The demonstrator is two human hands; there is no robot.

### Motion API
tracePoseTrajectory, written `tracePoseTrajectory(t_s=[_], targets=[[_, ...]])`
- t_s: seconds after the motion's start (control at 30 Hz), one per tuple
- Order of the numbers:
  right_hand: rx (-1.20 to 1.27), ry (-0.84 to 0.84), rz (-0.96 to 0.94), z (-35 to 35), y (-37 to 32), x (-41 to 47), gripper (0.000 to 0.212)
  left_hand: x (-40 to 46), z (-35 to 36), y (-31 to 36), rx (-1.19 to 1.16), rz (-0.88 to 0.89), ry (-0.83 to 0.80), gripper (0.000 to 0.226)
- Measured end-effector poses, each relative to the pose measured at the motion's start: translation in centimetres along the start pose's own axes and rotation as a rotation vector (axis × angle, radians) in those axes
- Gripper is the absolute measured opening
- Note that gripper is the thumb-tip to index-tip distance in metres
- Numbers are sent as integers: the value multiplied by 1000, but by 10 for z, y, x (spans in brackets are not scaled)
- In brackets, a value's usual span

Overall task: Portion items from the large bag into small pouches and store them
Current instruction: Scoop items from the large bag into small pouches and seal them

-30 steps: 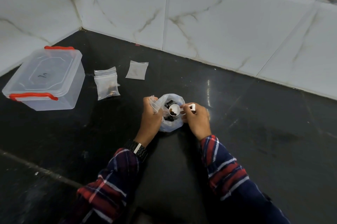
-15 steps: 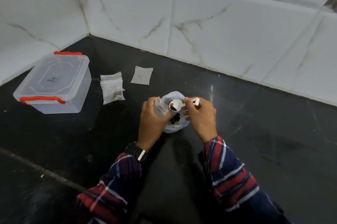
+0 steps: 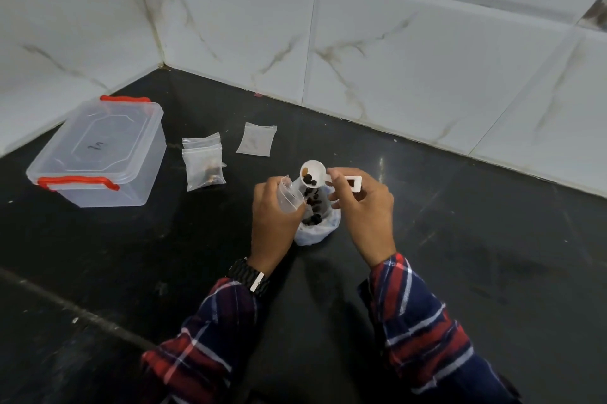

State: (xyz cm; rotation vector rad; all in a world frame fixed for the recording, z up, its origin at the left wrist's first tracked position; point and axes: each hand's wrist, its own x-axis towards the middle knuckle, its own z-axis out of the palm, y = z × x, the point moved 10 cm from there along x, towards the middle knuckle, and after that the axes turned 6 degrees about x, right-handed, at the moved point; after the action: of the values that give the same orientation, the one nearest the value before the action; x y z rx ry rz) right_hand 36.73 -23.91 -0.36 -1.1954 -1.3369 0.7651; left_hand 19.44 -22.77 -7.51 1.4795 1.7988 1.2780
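The large clear bag (image 3: 316,233) of dark pieces sits on the black counter between my hands. My left hand (image 3: 272,226) grips a small clear pouch (image 3: 289,196), its mouth held open and turned toward the bag. My right hand (image 3: 363,210) pinches the handle of a white measuring scoop (image 3: 312,171). The scoop is tilted above the bag and pouch, and a few dark pieces are spilling from its bowl. Two filled small pouches (image 3: 203,162) lie stacked to the left, and one flat pouch (image 3: 257,138) lies behind them.
A clear plastic box (image 3: 98,154) with red latches stands closed at the far left. White marble-patterned tile walls (image 3: 394,42) meet in a corner behind the black counter (image 3: 460,255).
The scoop rose from inside the large bag and now tilts above the pouch mouth, dropping dark pieces. My left hand lifted the small pouch a little higher.
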Motion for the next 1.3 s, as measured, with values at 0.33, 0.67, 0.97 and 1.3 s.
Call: tracePoseTrajectory(t_s=[0.33,0.67,0.97,1.3], targets=[[-249,-249,-406,42,-30,-31,28,-2,-14,7,-157,-11,20,35],[-103,-159,-324,27,-27,-26,24,-5,-19,10,-209,-29,46,45],[-538,-195,-199,22,26,-20,22,-13,-27,1,-230,-65,96,16],[-751,-361,-110,39,47,-31,36,-15,-47,7,-412,-84,74,10]])
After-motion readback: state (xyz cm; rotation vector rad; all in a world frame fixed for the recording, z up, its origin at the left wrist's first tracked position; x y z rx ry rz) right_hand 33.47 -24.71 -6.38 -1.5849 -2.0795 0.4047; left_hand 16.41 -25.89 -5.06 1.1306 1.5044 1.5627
